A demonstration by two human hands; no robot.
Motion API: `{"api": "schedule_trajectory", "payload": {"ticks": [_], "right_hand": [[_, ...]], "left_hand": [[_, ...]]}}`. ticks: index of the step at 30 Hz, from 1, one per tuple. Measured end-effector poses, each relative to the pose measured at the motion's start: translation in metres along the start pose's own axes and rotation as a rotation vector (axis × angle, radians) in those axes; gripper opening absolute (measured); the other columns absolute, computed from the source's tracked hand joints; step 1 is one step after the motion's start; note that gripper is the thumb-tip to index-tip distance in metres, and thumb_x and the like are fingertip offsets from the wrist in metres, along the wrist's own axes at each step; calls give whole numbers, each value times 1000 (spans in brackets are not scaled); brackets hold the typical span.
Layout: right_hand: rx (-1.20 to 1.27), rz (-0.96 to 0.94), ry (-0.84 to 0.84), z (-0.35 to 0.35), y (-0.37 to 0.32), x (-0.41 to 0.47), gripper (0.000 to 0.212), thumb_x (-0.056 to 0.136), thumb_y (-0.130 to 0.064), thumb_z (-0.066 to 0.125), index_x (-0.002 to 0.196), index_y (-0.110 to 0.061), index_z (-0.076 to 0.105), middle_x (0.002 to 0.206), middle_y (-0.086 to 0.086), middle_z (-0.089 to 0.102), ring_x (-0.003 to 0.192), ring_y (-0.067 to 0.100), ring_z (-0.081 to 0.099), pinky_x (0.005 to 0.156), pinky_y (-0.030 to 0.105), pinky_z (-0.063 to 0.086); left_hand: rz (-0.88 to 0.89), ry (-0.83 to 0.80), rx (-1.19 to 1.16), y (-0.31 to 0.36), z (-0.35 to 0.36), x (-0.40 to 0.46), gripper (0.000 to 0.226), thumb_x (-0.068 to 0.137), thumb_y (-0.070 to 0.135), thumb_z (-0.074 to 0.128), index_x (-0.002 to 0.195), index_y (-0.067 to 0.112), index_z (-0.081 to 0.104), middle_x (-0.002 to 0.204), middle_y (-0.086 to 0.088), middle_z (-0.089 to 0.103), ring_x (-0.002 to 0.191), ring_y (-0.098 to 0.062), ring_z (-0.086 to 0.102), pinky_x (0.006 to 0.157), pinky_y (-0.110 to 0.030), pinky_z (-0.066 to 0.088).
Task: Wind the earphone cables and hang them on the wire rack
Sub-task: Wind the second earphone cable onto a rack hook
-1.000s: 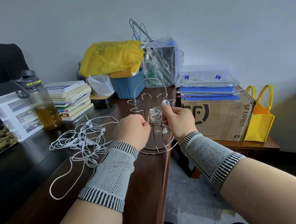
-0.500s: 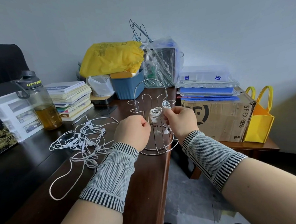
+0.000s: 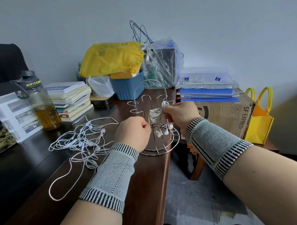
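Observation:
A chrome wire rack point(image 3: 173, 142) with upright loops and an arched handle stands at the desk's right edge. A wound white earphone bundle point(image 3: 155, 115) sits on one of its front loops, earbuds dangling below. My right hand point(image 3: 180, 114) pinches the bundle's cable from the right. My left hand point(image 3: 132, 132) is curled in a fist just left of the rack and seems to pinch a cable end; its fingertips are hidden. A tangle of loose white earphones point(image 3: 80, 143) lies on the desk to the left.
A dark wooden desk point(image 3: 148, 181) carries a bottle of amber liquid point(image 3: 42, 107), a stack of books point(image 3: 71, 99), a blue bin point(image 3: 129, 85) under a yellow bag and plastic bags. A cardboard box point(image 3: 230, 116) and yellow tote point(image 3: 258, 122) stand on the right.
The bundle and my right hand have shifted slightly on the rack loop; the winding sits a little lower than half a second ago. My left hand has barely moved.

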State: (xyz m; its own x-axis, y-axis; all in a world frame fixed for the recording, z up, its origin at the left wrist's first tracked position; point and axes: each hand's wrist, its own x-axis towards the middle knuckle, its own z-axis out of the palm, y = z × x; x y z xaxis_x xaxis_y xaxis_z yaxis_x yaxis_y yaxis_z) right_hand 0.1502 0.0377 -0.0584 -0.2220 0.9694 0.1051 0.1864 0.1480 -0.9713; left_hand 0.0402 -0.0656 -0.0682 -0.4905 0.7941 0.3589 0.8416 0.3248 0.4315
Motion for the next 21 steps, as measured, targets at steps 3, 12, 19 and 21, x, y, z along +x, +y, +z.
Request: {"api": "schedule_trajectory", "payload": {"ticks": [3,12,19,21], "right_hand": [[115,37,0,2,3,-9,20,79,-13,66,63,-1,70,70,14,69,65,23,56,63,37,46],[266,-22,41,10,11,-18,11,78,-12,63,67,-8,65,68,9,59,65,20,51,60,33,44],[-24,-425,122,12,21,-27,15,82,-10,63,81,-24,61,81,-2,62,63,6,54,69,25,51],[-11,-374,96,12,20,-26,14,86,-10,60,86,-24,63,76,-10,62,62,2,55,69,22,50]], "left_hand": [[4,2,-19,-1,0,1,25,94,29,54,81,16,72,78,1,69,79,-22,61,63,-28,42],[-10,-48,-26,-4,1,2,24,93,28,54,79,18,71,73,2,67,77,-22,62,62,-28,44],[-2,-59,-27,-5,3,4,22,93,28,54,84,18,72,76,0,69,78,-22,62,66,-29,46],[-5,-57,-26,-6,3,4,22,92,28,54,82,19,72,77,0,69,77,-22,62,64,-28,43]]}}
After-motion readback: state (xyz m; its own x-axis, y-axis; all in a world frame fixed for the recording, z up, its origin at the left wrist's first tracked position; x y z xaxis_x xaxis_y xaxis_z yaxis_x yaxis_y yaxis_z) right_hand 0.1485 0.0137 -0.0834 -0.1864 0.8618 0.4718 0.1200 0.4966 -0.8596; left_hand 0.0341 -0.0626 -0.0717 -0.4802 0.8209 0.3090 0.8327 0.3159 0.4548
